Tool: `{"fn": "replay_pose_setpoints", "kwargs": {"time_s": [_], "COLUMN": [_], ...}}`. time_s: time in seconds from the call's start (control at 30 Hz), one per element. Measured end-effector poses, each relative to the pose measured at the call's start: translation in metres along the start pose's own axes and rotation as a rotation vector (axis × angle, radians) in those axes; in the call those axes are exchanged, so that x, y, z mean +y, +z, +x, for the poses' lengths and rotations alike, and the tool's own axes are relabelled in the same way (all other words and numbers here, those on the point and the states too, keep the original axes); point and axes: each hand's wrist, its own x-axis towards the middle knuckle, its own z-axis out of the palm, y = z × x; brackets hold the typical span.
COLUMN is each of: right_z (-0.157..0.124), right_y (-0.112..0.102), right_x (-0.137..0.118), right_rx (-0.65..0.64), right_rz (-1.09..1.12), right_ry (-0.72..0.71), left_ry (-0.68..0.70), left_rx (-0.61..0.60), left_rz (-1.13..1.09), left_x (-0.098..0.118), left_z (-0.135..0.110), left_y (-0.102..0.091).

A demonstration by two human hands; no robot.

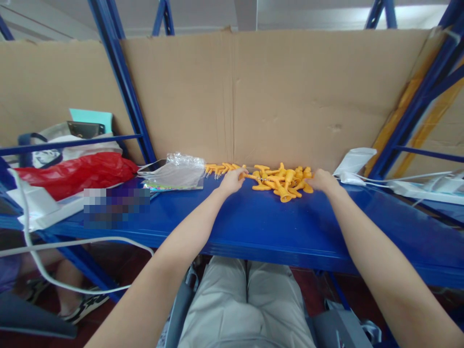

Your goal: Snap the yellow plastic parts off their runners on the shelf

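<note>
My left hand (232,181) is closed in a pinch on a yellow corkscrew (250,176) at the left edge of a loose pile. In that pile (286,181) lie several yellow plastic corkscrew parts, some with flared, cone-shaped ends, and metal spirals show among them. My right hand (322,181) is at the pile's right edge, its fingers curled against the yellow pieces; what they grip is hidden. Left of my left hand, several yellow corkscrews (219,168) lie in a row with their metal spirals towards me.
Everything rests on a blue metal shelf (261,227), backed by a cardboard sheet (290,96). Clear plastic bags (177,174) and a red bag (87,171) lie left. White power strips (54,208) with cables stand at both sides. A person's leg (68,280) shows below left.
</note>
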Motion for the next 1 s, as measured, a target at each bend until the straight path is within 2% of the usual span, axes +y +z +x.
{"fn": "replay_pose_setpoints", "kwargs": {"time_s": [0.1,0.2,0.27,0.33,0.43,0.67,0.73,0.83,1.0], "right_z": [-0.004,-0.013,-0.022,-0.033,-0.047,-0.049,-0.048,-0.048,-0.053], "right_y": [-0.004,0.000,0.005,0.011,0.017,0.015,0.015,0.017,0.022], "right_x": [-0.013,-0.032,-0.046,-0.058,-0.071,-0.071,-0.070,-0.071,-0.079], "right_rx": [0.074,0.047,-0.074,-0.267,-0.493,-0.642,-0.633,-0.548,-0.480], "right_rz": [0.036,0.323,0.555,0.727,0.809,0.880,0.900,0.934,0.976], "right_ry": [-0.031,-0.197,-0.267,-0.318,-0.403,-0.363,-0.344,-0.300,-0.261], "left_ry": [0.026,0.069,0.130,0.208,0.290,0.317,0.340,0.388,0.462], "left_rx": [0.007,0.007,0.014,0.022,0.032,0.039,0.067,0.080,0.014], "left_rz": [-0.004,-0.015,-0.030,-0.047,-0.051,-0.023,-0.042,-0.064,-0.028], "left_x": [0.003,0.008,0.014,0.019,0.026,0.034,0.040,0.055,0.074], "left_z": [0.000,0.000,0.000,0.000,-0.002,-0.008,-0.010,-0.015,-0.023], "left_y": [-0.001,-0.002,-0.001,0.000,0.002,-0.001,-0.002,-0.003,0.005]}}
